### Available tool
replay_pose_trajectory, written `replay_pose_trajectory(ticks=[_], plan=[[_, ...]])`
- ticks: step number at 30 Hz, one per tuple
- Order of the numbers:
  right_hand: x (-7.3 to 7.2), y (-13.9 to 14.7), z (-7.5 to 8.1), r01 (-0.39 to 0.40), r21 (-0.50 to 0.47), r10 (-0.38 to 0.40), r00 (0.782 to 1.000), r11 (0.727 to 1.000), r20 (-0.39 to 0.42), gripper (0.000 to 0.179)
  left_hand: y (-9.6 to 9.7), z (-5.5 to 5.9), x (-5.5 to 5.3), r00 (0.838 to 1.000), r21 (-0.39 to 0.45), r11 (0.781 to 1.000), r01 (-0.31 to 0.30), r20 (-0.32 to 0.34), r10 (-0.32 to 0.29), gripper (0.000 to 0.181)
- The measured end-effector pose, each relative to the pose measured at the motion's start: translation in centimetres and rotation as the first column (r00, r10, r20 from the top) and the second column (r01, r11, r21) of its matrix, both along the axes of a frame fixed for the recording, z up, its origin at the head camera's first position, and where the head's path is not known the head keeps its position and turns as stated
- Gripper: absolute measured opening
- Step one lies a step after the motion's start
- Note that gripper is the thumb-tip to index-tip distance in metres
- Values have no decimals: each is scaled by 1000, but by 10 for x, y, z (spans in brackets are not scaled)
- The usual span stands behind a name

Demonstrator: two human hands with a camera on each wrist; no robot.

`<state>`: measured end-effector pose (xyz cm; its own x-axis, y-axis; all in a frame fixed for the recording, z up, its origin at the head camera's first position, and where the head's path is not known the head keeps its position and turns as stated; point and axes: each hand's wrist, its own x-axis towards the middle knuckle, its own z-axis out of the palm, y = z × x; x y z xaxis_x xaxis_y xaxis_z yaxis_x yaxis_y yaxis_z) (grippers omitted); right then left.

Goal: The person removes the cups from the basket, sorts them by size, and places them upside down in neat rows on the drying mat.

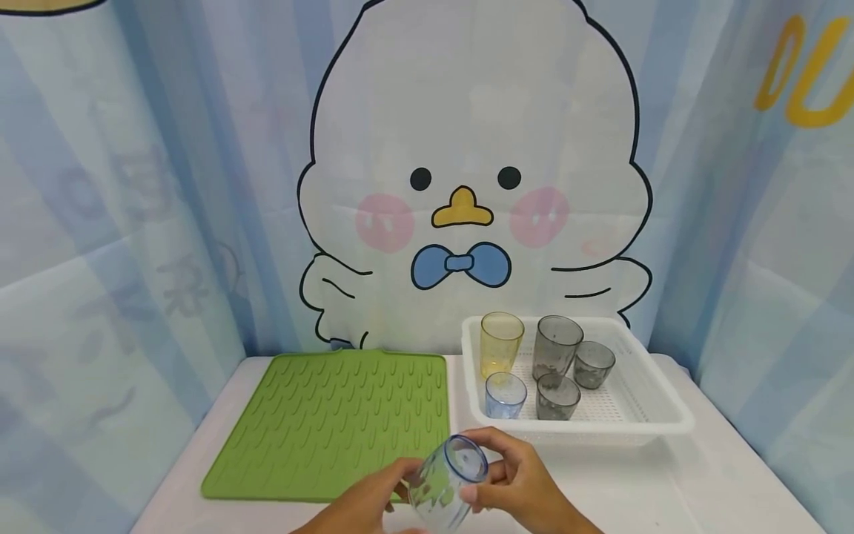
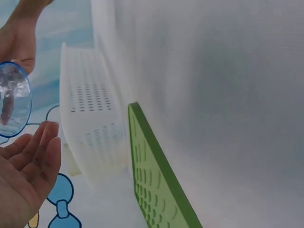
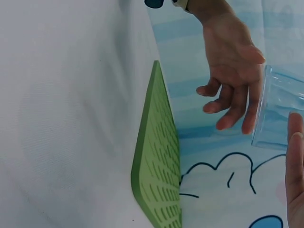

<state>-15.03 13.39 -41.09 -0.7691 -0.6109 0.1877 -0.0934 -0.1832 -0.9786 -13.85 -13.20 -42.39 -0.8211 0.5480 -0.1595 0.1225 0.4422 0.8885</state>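
Note:
A clear drinking glass with a blue tint (image 1: 437, 486) is tilted at the table's front, its rim facing up and right. My right hand (image 1: 523, 478) holds it near the rim, with the thumb on the near side and the fingers round the far side. At the lower left of the glass is my left hand (image 1: 367, 497). Its fingers look loose and spread in the right wrist view, beside the end of the tumbler (image 3: 280, 107). In the left wrist view the left palm (image 2: 28, 171) faces up next to the blue rim.
A green ridged drying mat (image 1: 333, 423) lies on the white table (image 1: 720, 475) at the left. To the right stands a white perforated basket (image 1: 640, 371) with a yellow glass (image 1: 500, 345), a small blue glass (image 1: 505, 397) and several grey glasses (image 1: 557, 345). Printed curtains (image 1: 460, 111) surround the table.

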Motion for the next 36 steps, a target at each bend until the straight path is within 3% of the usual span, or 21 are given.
replay_pose_trajectory(ticks=[7,14,18,23,27,31,36], plan=[[-3,-2,-1,5,-12,-5,998,1000,-65,50,-19,-9,1,999,-38,999,-30,-22,30,56],[-11,-2,-3,21,-17,-23,989,1000,-144,47,-54,-16,0,998,-94,994,-56,-40,52,33],[-16,-4,-1,40,-6,-40,983,999,-180,47,-79,-19,-6,993,-87,993,-76,-99,67,32],[-22,-12,3,71,31,-64,980,997,-191,47,-111,-23,-15,969,-85,989,-117,-228,95,30],[-28,-23,8,90,54,-78,978,994,-194,47,-135,-26,-19,940,-123,973,-198,-304,153,28],[-34,-36,13,98,92,-79,978,991,-191,48,-155,-27,-20,933,-153,953,-261,-295,208,30],[-41,-53,20,101,132,-76,980,986,-182,49,-179,-29,-19,936,-150,953,-264,-279,216,33]])
